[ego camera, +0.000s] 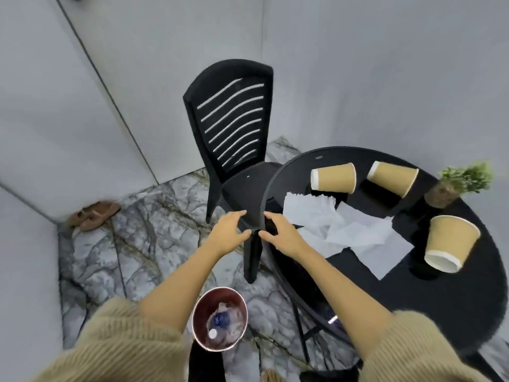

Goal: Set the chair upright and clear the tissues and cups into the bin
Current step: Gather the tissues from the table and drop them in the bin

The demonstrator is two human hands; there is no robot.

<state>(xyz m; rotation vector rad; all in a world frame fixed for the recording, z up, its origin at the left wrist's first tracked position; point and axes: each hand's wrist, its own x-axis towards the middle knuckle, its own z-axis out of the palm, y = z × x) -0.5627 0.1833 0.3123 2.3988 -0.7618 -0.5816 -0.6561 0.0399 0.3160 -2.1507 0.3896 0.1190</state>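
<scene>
A black slatted chair [231,125] stands upright beside the round black table [385,299]. My left hand [228,230] and my right hand [278,230] hover open on either side of the chair's front corner, fingers spread, holding nothing. On the table lie white tissues [344,230] in a crumpled spread, and three tan paper cups on their sides: one at the back [333,177], one further right [394,177], one near the right edge [449,241]. The bin [220,296], copper-rimmed, stands on the floor below my arms with a plastic bottle inside.
A small potted plant [457,186] stands at the table's far right. A pair of brown shoes [93,213] lies by the wall on the left. Grey walls close in behind the chair. The floor is marbled grey.
</scene>
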